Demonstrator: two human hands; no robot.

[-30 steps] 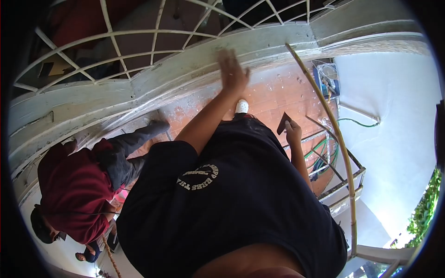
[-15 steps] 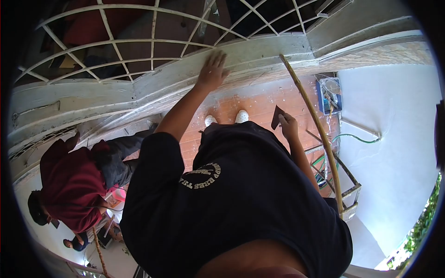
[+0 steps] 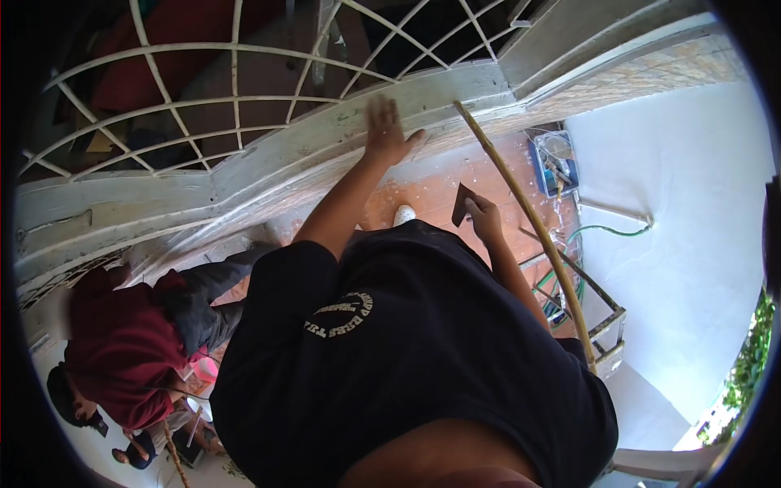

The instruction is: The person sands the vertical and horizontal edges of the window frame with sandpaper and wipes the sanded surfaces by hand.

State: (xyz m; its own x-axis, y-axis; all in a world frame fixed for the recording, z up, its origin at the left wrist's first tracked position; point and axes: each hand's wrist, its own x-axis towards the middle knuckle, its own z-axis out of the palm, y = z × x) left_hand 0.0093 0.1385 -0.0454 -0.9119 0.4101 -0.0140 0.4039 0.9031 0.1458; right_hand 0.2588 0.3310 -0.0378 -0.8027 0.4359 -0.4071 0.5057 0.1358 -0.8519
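My left hand (image 3: pixel 389 134) is stretched over the pale, scuffed window sill (image 3: pixel 455 85), fingers apart and slightly smeared by motion. Nothing shows in it; whether the palm presses on the sill I cannot tell. Lower and to the right, my right hand (image 3: pixel 486 218) pinches a small dark brown piece of sandpaper (image 3: pixel 460 203) by its edge, away from the sill. White metal grille bars (image 3: pixel 236 75) rise beyond the sill. A long wooden pole (image 3: pixel 527 207) leans against the sill's edge, just right of my right hand.
Left of me, a person in a maroon shirt (image 3: pixel 130 350) works by the same wall; another person (image 3: pixel 140 449) is farther off. On the right are a blue crate (image 3: pixel 535 154) of tools, a green hose (image 3: pixel 610 232) and a metal frame (image 3: pixel 606 325). My white shoe (image 3: pixel 404 215) stands on the tiled floor (image 3: pixel 431 183).
My left hand has moved rightward along the sill, with its thumb spread wider. The view has shifted, and only one shoe shows now. My right hand still holds the sandpaper.
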